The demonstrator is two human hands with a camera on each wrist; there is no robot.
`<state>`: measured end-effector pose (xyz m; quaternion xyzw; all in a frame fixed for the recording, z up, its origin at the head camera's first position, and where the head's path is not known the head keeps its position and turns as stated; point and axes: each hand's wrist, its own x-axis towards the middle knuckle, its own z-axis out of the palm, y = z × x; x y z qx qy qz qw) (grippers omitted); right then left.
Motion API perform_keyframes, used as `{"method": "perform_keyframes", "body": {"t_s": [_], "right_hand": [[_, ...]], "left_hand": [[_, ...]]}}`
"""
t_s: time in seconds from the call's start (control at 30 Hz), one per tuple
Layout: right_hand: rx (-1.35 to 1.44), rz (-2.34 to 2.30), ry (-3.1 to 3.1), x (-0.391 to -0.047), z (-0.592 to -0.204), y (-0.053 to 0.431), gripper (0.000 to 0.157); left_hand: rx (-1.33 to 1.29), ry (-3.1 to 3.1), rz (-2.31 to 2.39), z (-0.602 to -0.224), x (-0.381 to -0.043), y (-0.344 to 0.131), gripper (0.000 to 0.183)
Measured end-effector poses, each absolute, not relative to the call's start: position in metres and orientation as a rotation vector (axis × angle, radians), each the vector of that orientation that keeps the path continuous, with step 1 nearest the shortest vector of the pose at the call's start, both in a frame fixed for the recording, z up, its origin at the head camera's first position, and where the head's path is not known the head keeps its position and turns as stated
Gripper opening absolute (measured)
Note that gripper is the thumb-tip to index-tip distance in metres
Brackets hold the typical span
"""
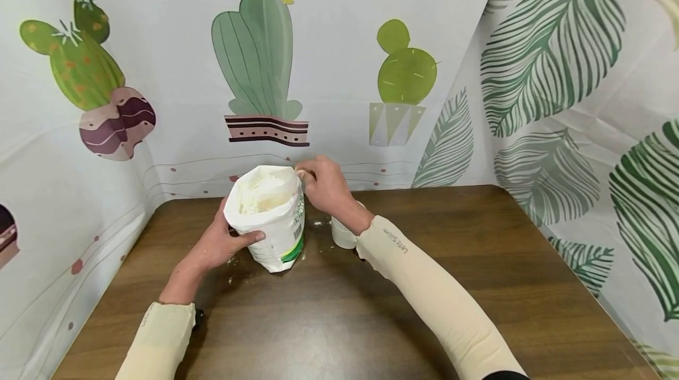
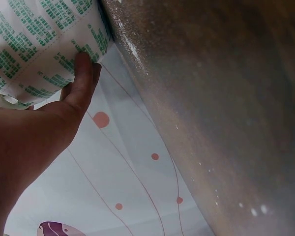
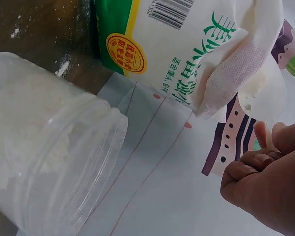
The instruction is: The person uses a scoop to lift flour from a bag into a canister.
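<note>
A white flour bag with green print stands tilted on the table, its top open and white flour inside. My left hand grips the bag's left side, thumb across the front; in the left wrist view its fingers press the printed back. At the bag's right rim, my right hand pinches the handle of a whitish spoon, fingers curled. Some flour clings to the spoon's bowl. Below the right forearm is a clear plastic jar, lidless, with white powder in it, partly hidden in the head view.
The brown wooden table bears small spills of flour between bag and jar, with more specks left of the bag. A white cloth backdrop printed with cacti and leaves hangs close behind the table's far edge.
</note>
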<state>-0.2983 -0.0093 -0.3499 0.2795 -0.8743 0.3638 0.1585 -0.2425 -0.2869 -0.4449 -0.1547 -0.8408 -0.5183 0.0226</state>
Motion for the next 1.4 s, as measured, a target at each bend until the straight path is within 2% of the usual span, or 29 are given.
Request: {"method": "perform_keyframes", "body": {"t_s": [1.4], "right_hand": [[0.589,1.416,-2.416,-0.283,-0.356,0.035,0.021]], "left_hand": [[-0.481,-2.62,-1.572,-0.445,-0.244,-0.287,0.11]]}}
